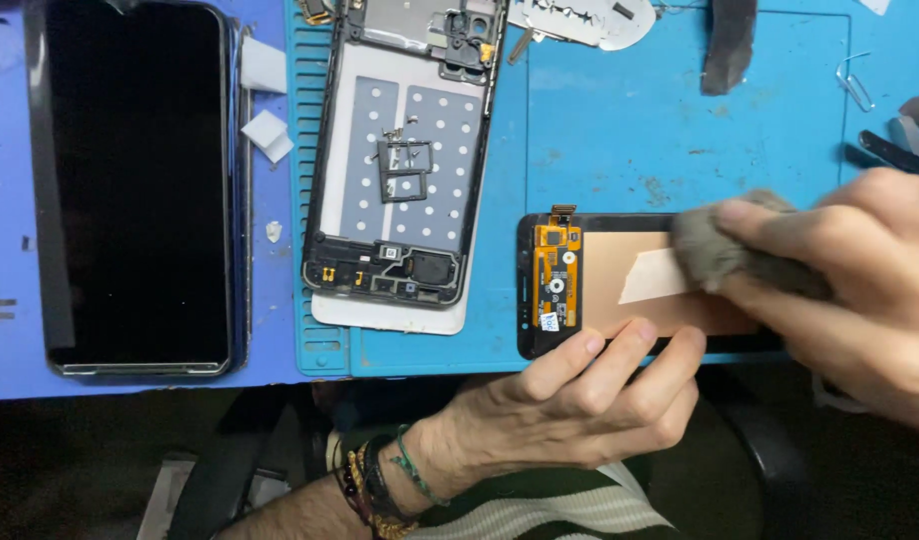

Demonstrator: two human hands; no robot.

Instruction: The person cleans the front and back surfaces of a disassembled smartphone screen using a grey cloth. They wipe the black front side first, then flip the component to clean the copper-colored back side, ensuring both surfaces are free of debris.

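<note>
Fingers [725, 225] of our right hand [860, 280] are pinched shut on a small grey cloth [720, 250], pressing it down onto the copper-coloured back of a detached phone screen panel [620, 285]. Our left hand [570, 410] comes up from below, its fingers [620, 350] curled against the near long edge of that panel and steadying it, clenched onto the edge rather than lying loose. So the panel lies directly under the fingertips of both hands: the cloth touches its upper right part, the left fingertips touch its lower edge. It rests back side up at the near edge of the blue work mat [630, 130], its long axis running left to right across our view, with the end that carries the orange flex circuit [558, 275] pointing left and the other end hidden beneath our right hand. A pale strip of tape [652, 278] sits on the copper surface just beside the cloth. Further out, to the left on the mat, an opened phone frame [405, 160] lies with its long axis running away from us, a small metal tray piece [405, 170] resting on its grey inner plate. Beyond that, on the blue desk [5, 370], a whole dark phone [135, 185] lies screen up, also pointing away from us, with white scraps [267, 135] between it and the mat. On our left wrist we wear beaded and cord bracelets [380, 485].
</note>
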